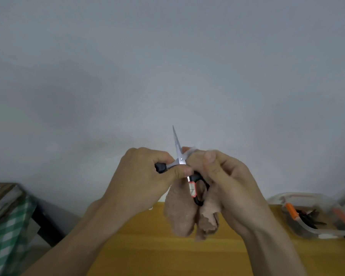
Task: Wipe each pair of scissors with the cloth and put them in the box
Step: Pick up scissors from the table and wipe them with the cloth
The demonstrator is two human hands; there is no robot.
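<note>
I hold a pair of scissors (178,151) with black handles and silver blades up in front of me, above the wooden table (147,246). The scissors are spread open; one blade points straight up. My left hand (147,176) grips one black handle. My right hand (225,178) holds the brown cloth (181,214), pressed around the other blade, which is hidden. The cloth hangs down below both hands. The second handle, with a red and white label, shows between the cloth folds. A clear plastic box (311,216) with orange clasps stands at the table's right, with dark scissors inside.
A pale wall (167,66) fills the upper view. At the left stands a surface with a green and white checked cover (6,232) and a brown box on top. A dark gap lies between it and the table.
</note>
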